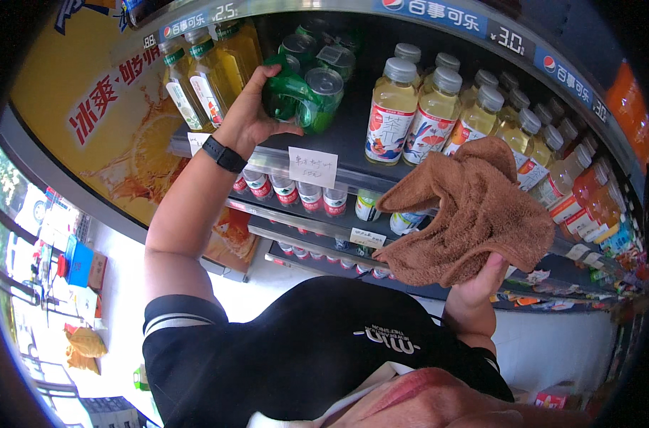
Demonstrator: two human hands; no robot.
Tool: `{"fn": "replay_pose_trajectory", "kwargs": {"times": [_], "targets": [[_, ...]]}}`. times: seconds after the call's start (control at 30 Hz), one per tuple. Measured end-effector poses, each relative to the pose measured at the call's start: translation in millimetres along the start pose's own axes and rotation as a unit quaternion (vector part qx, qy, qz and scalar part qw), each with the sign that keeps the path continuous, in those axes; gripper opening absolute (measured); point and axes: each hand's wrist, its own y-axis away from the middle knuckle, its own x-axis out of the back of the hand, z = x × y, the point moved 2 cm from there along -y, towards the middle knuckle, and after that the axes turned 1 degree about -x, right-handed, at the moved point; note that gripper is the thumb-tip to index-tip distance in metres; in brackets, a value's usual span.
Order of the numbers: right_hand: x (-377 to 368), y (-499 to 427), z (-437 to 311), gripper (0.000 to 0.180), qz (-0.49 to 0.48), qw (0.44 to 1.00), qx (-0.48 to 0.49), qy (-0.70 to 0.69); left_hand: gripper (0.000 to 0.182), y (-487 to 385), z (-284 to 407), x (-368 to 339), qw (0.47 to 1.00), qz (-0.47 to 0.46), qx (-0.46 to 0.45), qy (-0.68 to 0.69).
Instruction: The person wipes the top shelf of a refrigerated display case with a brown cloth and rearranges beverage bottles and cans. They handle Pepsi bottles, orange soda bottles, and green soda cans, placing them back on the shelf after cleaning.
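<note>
My left hand (249, 117) reaches onto the upper shelf with its fingers around a green, clear-plastic drinks pack (298, 96). Its exact form is hard to tell. Close behind it stand several drink containers with grey round tops (324, 80). To the left of that hand are bottles of yellow tea (204, 80) with green caps. A brown terry cloth (469, 219) hangs bunched from my right hand (479, 283), held in front of the shelf edge. The cloth hides parts of the bottles behind it and most of my right fingers.
Rows of pale-yellow drink bottles (391, 112) with grey caps fill the upper shelf's right side. A handwritten paper tag (312, 167) hangs on the shelf edge. Lower shelves hold small water bottles (287, 190). A yellow printed panel (137, 128) borders the cooler on the left.
</note>
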Motion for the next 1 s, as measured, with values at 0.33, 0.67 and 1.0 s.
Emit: {"fn": "replay_pose_trajectory", "kwargs": {"times": [0.33,0.67,1.0], "targets": [[21.7,-23.0,-6.6,0.112,0.025,0.997,-0.076,-0.023,0.067,9.7,-7.1,-24.3,0.997,0.041,0.031,-0.065],[62.4,-12.6,27.7,0.087,0.072,0.994,-0.046,-0.07,0.058,-11.6,-4.4,-7.2,0.989,0.064,0.009,-0.134],[87.6,4.9,42.5,0.078,0.137,0.983,-0.103,-0.061,0.041,-24.5,-19.1,26.7,0.995,0.102,-0.008,-0.018]]}}
